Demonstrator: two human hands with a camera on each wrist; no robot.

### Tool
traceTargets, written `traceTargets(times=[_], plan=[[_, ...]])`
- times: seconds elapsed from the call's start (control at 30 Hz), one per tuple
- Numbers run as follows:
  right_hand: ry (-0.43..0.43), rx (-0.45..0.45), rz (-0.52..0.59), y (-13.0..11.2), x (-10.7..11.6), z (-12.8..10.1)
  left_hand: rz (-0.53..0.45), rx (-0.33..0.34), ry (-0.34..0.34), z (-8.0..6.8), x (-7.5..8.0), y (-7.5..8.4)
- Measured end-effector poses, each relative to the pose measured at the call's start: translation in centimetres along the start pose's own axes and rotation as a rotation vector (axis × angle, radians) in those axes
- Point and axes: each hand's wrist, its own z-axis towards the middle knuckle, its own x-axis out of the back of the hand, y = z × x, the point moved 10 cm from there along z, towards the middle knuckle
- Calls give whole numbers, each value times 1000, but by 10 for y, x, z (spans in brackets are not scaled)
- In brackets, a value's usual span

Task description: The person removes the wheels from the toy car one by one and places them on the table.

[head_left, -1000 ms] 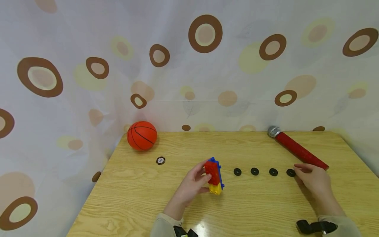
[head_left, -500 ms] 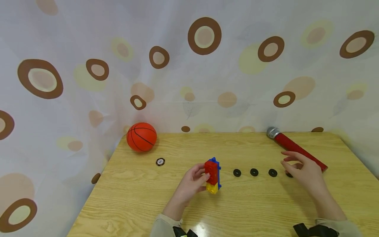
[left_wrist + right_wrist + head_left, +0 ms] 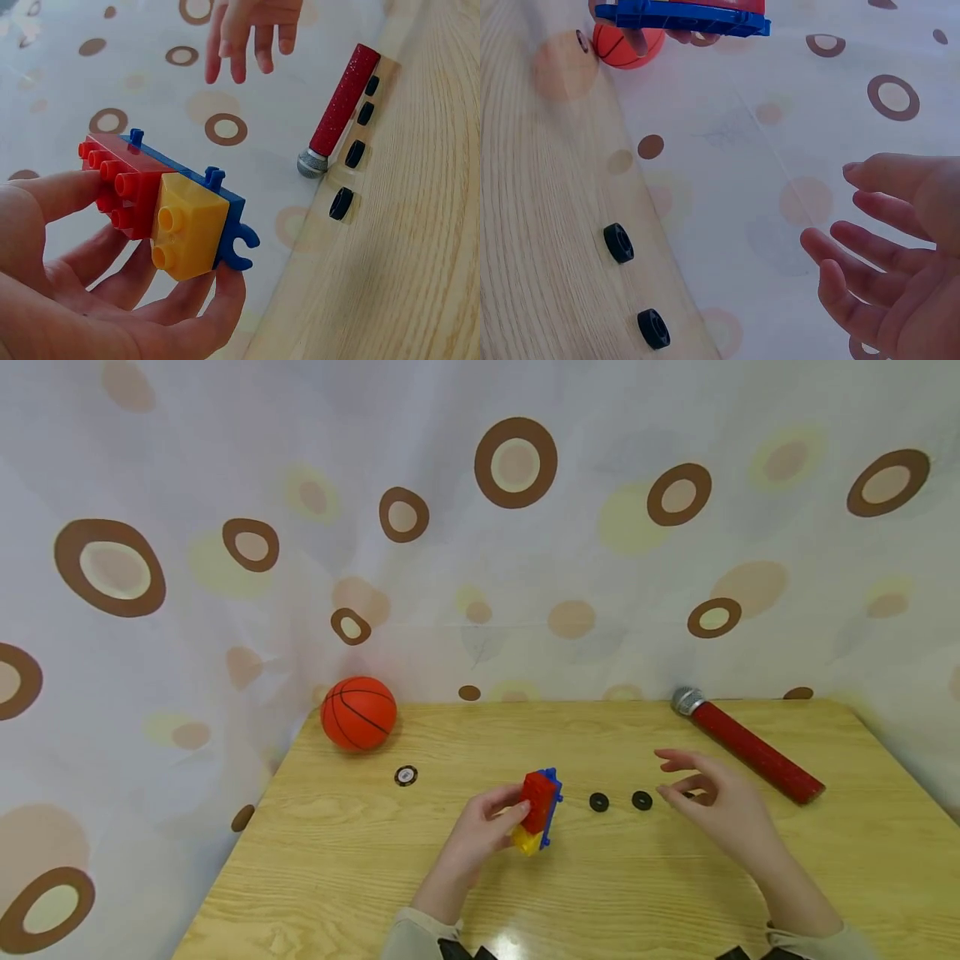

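A wooden table (image 3: 360, 852) is backed by a spotted curtain (image 3: 225, 460). An orange basketball (image 3: 358, 713) is seen at the far left corner, and a red microphone (image 3: 746, 747) at the far right. A block stack (image 3: 537, 809) of red, yellow and blue is gripped just above the middle of the table by the left hand (image 3: 480, 832), fingers curled round it. The right hand (image 3: 716, 812) is held spread and empty above a row of black wheels (image 3: 598, 802), some perhaps hidden beneath it. No containers are seen.
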Motion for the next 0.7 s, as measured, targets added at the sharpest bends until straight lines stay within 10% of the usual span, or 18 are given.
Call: traceTargets(times=[0.7], plan=[[-181,97,220,-45,-44,-15,4,33,-67,-5,-14,-3]])
